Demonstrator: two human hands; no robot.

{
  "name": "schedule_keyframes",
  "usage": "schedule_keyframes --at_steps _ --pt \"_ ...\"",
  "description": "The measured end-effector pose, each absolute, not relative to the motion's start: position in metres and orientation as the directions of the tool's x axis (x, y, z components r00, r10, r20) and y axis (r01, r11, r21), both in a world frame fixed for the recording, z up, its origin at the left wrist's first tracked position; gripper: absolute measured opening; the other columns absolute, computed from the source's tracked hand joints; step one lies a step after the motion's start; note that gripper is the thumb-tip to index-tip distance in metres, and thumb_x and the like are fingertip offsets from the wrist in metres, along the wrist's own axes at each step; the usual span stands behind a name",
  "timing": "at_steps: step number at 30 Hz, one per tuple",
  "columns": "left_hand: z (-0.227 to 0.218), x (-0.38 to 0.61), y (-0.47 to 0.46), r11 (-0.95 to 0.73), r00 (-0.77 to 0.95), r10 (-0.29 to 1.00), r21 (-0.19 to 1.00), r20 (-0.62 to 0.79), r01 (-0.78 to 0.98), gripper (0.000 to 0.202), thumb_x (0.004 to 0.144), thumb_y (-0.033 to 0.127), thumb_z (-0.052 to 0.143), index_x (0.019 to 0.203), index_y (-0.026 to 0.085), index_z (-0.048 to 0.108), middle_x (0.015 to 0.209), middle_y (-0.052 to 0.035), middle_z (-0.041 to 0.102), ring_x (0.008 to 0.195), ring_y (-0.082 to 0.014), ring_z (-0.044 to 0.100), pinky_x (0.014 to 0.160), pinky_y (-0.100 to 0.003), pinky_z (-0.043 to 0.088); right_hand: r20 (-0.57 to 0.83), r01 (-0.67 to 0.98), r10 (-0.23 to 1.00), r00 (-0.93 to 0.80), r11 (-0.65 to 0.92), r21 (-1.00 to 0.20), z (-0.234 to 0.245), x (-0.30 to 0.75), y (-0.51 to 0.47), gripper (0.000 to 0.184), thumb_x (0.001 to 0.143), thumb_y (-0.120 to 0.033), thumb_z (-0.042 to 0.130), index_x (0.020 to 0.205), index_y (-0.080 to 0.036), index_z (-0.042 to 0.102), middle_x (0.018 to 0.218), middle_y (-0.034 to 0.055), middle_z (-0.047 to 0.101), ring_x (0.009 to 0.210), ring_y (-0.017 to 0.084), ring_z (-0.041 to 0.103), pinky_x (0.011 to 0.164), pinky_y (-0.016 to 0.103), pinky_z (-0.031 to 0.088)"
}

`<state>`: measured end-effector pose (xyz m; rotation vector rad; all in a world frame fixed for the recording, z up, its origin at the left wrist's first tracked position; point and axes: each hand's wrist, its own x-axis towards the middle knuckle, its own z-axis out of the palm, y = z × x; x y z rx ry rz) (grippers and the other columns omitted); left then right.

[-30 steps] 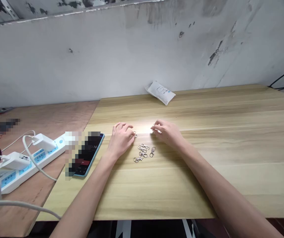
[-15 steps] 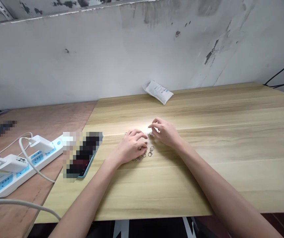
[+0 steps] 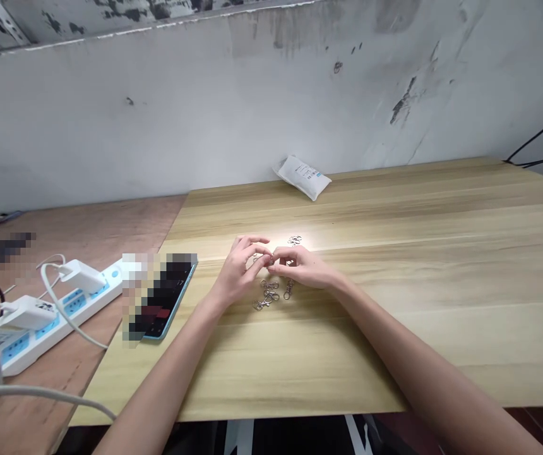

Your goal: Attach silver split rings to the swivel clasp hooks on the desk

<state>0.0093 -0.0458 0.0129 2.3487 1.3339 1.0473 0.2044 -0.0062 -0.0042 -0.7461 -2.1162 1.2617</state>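
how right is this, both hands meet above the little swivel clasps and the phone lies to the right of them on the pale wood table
The side is wrong: the phone lies to the left of the hands, not the right, as the head view shows. The rest stands: the left hand and right hand meet above the swivel clasps on the pale wood table.

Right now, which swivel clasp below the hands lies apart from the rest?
The lone swivel clasp, just below the right hand. It lies by itself, to the right of the bunched clasps, which sit together in a cluster.
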Motion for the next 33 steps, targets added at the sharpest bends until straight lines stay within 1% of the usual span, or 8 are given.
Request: schedule_keyframes --at_steps 3,6,8,11,15,20,29,33 --pt "0.012 0.008 -0.046 -0.530 0.305 0.839 0.549 0.450 0.646 0.013 0.094 0.023 0.053 0.090 0.021 0.066 0.116 -0.0066 0.062 0.115 -0.0227 0.051 0.100 -0.044 0.042 0.195 0.125 0.698 -0.689 0.379 -0.917 -0.007 0.202 -0.006 0.030 0.090 -0.042 0.056 0.086 -0.017 0.071 0.077 0.0025 0.066 0.068 0.013 0.054 0.062 0.025 0.041" --pt "0.009 0.007 -0.044 -0.502 0.271 0.850 0.539 0.452 0.676 0.013 0.094 0.024 0.053 0.091 0.022 0.065 0.117 -0.0062 0.062 0.116 -0.0229 0.050 0.101 -0.044 0.040 0.274 0.187 0.749 -0.604 0.467 -0.864 -0.013 0.204 -0.002 0.028 0.090 -0.041 0.058 0.088 -0.017 0.072 0.075 0.0032 0.069 0.062 0.012 0.053 0.060 0.025 0.040" --pt "0.007 0.007 -0.043 -0.473 0.233 0.857 0.524 0.459 0.708 0.012 0.094 0.025 0.054 0.092 0.022 0.065 0.116 -0.0057 0.062 0.116 -0.0228 0.049 0.101 -0.043 0.039 0.389 0.260 0.765 -0.513 0.571 -0.779 -0.016 0.205 0.001 0.024 0.090 -0.037 0.059 0.091 -0.018 0.074 0.074 0.0036 0.070 0.060 0.012 0.052 0.060 0.025 0.040" --pt "0.006 0.007 -0.042 -0.431 0.188 0.866 0.503 0.463 0.749 0.011 0.093 0.025 0.054 0.090 0.022 0.064 0.116 -0.0050 0.063 0.116 -0.0228 0.049 0.101 -0.043 0.037 0.562 0.370 0.712 -0.421 0.700 -0.611 -0.018 0.204 0.002 0.022 0.091 -0.034 0.058 0.093 -0.022 0.076 0.073 0.0036 0.071 0.057 0.012 0.052 0.060 0.024 0.040" --pt "0.007 0.007 -0.042 -0.395 0.159 0.876 0.489 0.455 0.777 0.012 0.093 0.026 0.054 0.088 0.022 0.064 0.117 -0.0052 0.063 0.117 -0.0234 0.049 0.101 -0.043 0.036 0.654 0.439 0.615 -0.440 0.783 -0.441 -0.016 0.200 -0.003 0.028 0.096 -0.032 0.051 0.096 -0.024 0.077 0.068 0.0035 0.068 0.059 0.012 0.054 0.059 0.024 0.038" --pt "0.006 0.007 -0.043 -0.411 0.191 0.877 0.482 0.440 0.774 0.013 0.094 0.026 0.052 0.090 0.022 0.063 0.119 -0.0057 0.062 0.118 -0.0242 0.048 0.100 -0.044 0.035 0.605 0.478 0.596 -0.528 0.797 -0.368 -0.010 0.196 -0.014 0.031 0.099 -0.027 0.043 0.100 -0.026 0.074 0.074 0.0031 0.069 0.063 0.012 0.055 0.060 0.023 0.037" --pt "0.002 0.002 -0.038 -0.376 0.191 0.905 0.503 0.380 0.778 0.014 0.093 0.027 0.054 0.087 0.020 0.064 0.116 -0.0063 0.062 0.116 -0.0234 0.049 0.100 -0.044 0.036 0.518 0.465 0.514 -0.684 0.854 -0.233 -0.010 0.178 -0.025 0.030 0.094 -0.014 0.041 0.079 -0.020 0.067 0.074 0.0024 0.067 0.064 0.011 0.054 0.055 0.024 0.028" --pt "-0.002 -0.008 -0.034 -0.351 0.224 0.918 0.407 0.327 0.843 0.016 0.091 0.029 0.056 0.084 0.020 0.068 0.115 -0.0070 0.063 0.115 -0.0253 0.050 0.100 -0.047 0.036 0.444 0.493 0.580 -0.683 0.815 -0.304 -0.010 0.185 -0.019 0.022 0.088 -0.012 0.049 0.083 -0.022 0.067 0.078 -0.0007 0.069 0.060 0.010 0.052 0.054 0.023 0.027"
